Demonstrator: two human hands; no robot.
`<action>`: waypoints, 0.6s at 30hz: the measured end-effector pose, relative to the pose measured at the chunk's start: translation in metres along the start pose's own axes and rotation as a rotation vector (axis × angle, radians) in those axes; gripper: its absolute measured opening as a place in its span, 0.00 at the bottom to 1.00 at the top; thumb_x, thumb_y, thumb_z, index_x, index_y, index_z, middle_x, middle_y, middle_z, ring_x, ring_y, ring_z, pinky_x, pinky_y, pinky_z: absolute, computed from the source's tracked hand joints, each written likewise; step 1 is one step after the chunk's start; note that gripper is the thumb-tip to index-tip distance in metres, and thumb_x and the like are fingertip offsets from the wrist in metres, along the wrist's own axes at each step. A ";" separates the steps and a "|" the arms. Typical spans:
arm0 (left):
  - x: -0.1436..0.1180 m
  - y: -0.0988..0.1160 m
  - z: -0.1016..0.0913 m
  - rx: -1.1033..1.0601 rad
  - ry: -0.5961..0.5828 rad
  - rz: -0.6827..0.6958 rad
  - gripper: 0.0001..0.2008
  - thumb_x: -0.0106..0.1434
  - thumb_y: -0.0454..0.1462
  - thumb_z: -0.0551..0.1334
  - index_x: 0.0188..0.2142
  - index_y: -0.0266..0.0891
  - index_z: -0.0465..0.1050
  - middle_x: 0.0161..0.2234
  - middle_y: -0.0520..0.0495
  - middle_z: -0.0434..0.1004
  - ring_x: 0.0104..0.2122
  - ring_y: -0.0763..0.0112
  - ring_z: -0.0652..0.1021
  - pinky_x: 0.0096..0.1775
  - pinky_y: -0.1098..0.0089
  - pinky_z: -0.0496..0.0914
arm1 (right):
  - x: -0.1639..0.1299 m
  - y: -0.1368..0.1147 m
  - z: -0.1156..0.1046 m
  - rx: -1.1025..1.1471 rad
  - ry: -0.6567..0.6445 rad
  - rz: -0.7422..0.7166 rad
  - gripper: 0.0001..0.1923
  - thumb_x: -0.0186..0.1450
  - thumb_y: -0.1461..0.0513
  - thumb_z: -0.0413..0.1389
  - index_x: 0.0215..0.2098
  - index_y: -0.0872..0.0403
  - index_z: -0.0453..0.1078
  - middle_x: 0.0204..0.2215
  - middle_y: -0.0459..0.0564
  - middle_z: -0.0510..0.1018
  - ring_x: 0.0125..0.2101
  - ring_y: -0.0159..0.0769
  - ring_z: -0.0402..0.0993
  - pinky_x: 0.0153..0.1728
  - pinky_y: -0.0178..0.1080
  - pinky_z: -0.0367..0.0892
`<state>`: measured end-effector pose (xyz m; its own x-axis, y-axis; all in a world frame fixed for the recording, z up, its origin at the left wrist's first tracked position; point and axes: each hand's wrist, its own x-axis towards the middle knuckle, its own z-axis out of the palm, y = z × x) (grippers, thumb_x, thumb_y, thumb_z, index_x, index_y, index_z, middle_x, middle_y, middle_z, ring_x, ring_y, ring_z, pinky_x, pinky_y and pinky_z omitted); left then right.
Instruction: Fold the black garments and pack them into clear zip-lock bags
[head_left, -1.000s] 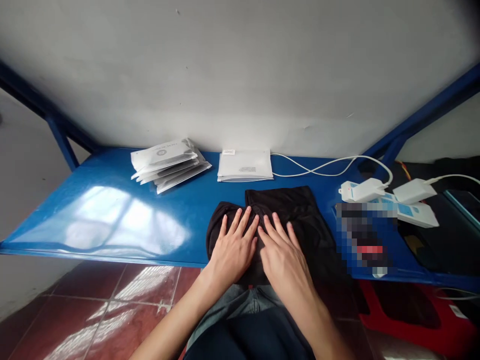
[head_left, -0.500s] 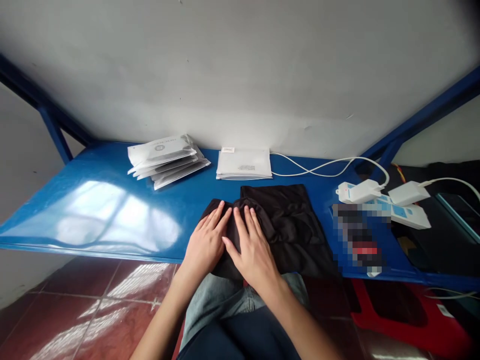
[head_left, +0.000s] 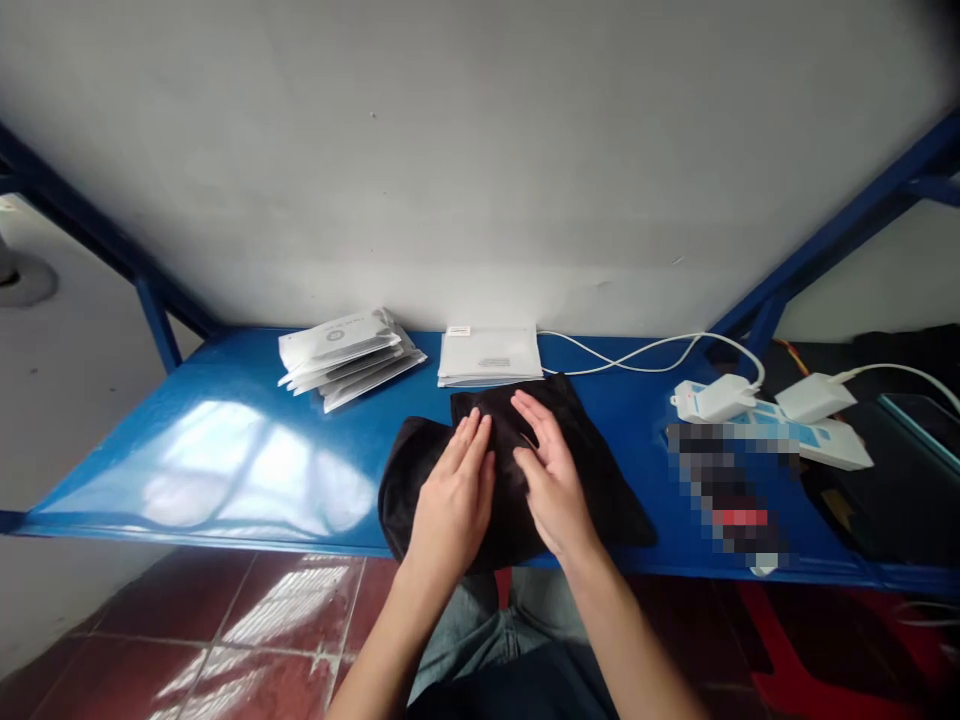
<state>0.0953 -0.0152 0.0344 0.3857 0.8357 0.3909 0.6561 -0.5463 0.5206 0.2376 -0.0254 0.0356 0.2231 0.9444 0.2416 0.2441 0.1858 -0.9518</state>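
A piece of black cloth [head_left: 607, 490], possibly a garment, lies partly folded on the blue table [head_left: 247, 380] in front of me. My left hand [head_left: 454, 500] rests on it, palm down, with the fingers stretched out and close together. Just to the right, my right hand [head_left: 551, 475] is over the same cloth, tilted on its side, thumb apart from the straight fingers. Neither hand grips the fabric visibly. The cloth's left part makes a rounded fold near the table's front edge.
Several white flat packets [head_left: 341, 340] lie fanned at the back left. A flat white package stack [head_left: 489, 357] lies by the wall. White cables [head_left: 637, 367] run to a power strip [head_left: 832, 440] with plugged adapters at right, above a pixelated item [head_left: 727, 500].
Both hands have shifted right over the cloth, and the right hand has turned from flat to its side. The cloth looks smoother on the right. The camera view has moved a little.
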 end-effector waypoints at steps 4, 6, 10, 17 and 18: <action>0.028 0.031 0.040 0.104 -0.159 0.052 0.26 0.77 0.36 0.47 0.72 0.34 0.54 0.73 0.38 0.54 0.71 0.59 0.59 0.68 0.54 0.64 | 0.004 0.025 -0.051 -0.096 0.100 0.022 0.30 0.70 0.66 0.46 0.70 0.48 0.57 0.68 0.56 0.67 0.67 0.42 0.64 0.62 0.51 0.69; 0.033 0.038 0.062 0.215 -0.238 0.049 0.26 0.76 0.36 0.48 0.71 0.32 0.55 0.72 0.37 0.54 0.71 0.54 0.59 0.67 0.47 0.62 | 0.002 0.039 -0.070 -0.349 0.141 -0.031 0.27 0.70 0.67 0.48 0.66 0.48 0.65 0.69 0.55 0.63 0.69 0.45 0.60 0.65 0.53 0.65; 0.031 0.039 0.090 0.348 -0.248 0.053 0.27 0.76 0.36 0.48 0.72 0.35 0.54 0.73 0.38 0.50 0.72 0.54 0.56 0.69 0.45 0.56 | -0.006 0.059 -0.089 -0.704 0.124 -0.095 0.25 0.70 0.70 0.46 0.59 0.49 0.74 0.69 0.54 0.62 0.71 0.48 0.54 0.68 0.56 0.60; 0.021 0.006 0.060 0.210 -0.192 0.042 0.29 0.77 0.35 0.43 0.75 0.37 0.41 0.74 0.37 0.48 0.73 0.58 0.51 0.68 0.46 0.59 | -0.003 0.033 -0.067 -0.728 0.008 -0.275 0.30 0.72 0.71 0.41 0.67 0.51 0.67 0.68 0.52 0.67 0.72 0.43 0.53 0.71 0.55 0.54; 0.014 -0.002 0.052 0.246 -0.148 -0.008 0.29 0.77 0.35 0.43 0.75 0.36 0.42 0.74 0.36 0.49 0.73 0.56 0.51 0.67 0.44 0.59 | 0.000 0.026 -0.058 -0.736 -0.073 -0.311 0.29 0.72 0.71 0.41 0.69 0.52 0.65 0.69 0.53 0.66 0.72 0.42 0.53 0.71 0.54 0.54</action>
<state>0.1328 0.0010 -0.0007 0.4582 0.8491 0.2627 0.7905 -0.5245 0.3163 0.2985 -0.0360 0.0215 -0.0136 0.8987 0.4383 0.8504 0.2410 -0.4677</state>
